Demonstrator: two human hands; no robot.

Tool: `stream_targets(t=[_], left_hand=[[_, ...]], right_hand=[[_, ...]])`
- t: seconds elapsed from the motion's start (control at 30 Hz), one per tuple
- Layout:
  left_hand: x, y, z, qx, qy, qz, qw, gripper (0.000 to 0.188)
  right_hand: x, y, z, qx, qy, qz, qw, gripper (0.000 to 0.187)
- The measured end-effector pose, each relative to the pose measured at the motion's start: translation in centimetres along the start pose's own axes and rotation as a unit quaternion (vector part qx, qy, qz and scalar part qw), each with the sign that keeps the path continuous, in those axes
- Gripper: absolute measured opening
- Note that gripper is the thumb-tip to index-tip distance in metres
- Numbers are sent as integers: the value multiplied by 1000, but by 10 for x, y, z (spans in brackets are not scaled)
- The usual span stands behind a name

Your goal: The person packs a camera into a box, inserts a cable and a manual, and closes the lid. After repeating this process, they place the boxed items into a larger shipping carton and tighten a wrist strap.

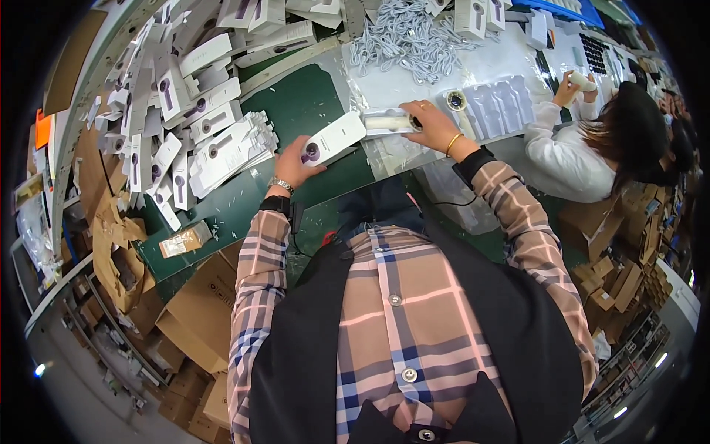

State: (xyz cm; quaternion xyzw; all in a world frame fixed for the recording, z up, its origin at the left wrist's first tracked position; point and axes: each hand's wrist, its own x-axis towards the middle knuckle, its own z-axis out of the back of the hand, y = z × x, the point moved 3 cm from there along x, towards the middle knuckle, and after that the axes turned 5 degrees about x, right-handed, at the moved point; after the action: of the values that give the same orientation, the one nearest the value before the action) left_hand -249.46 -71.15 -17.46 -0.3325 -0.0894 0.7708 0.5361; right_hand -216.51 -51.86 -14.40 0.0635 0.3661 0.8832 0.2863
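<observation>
My left hand (293, 164) is closed around the lower end of a slim white box (336, 140), which has a purple round picture on it. My right hand (436, 129) grips the dark round end of a cream handheld device (386, 123) that seems to lie in a pale tray. The tray's left end meets the upper right end of the box; whether any of it is inside, I cannot tell. Right of my right hand, a similar device with a round dark-and-gold head (456, 101) rests in a clear plastic tray (495, 107).
Loose white boxes (168, 90) pile up on the left, beside a stack of flat cartons (229, 152). Bundled white cables (414, 41) lie at the back. A taped packet (185, 240) sits near the front edge. At right, a co-worker (577, 148) holds a white object.
</observation>
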Motion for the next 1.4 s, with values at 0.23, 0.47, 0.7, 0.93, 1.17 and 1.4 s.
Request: stream_targets(t=[0.23, 0.47, 0.7, 0.93, 1.17, 1.4], left_hand=[[-8, -32, 8, 159, -86, -241, 954, 85], [22, -41, 10, -81, 186, -154, 967, 80], [25, -54, 5, -2, 257, -80, 963, 89], [29, -66, -25, 187, 1, -163, 969, 98], [26, -61, -26, 187, -35, -99, 977, 98], [29, -79, -29, 171, -57, -131, 975, 86]], right_hand=[[5, 38, -9, -16, 53, 45, 997, 73], [8, 29, -48, 254, 4, 19, 967, 85], [25, 21, -94, 603, 185, -364, 686, 68], [75, -40, -74, 136, -40, -283, 949, 51], [106, -91, 5, -111, -222, -265, 932, 33], [87, -115, 0, -16, -167, -264, 950, 29]])
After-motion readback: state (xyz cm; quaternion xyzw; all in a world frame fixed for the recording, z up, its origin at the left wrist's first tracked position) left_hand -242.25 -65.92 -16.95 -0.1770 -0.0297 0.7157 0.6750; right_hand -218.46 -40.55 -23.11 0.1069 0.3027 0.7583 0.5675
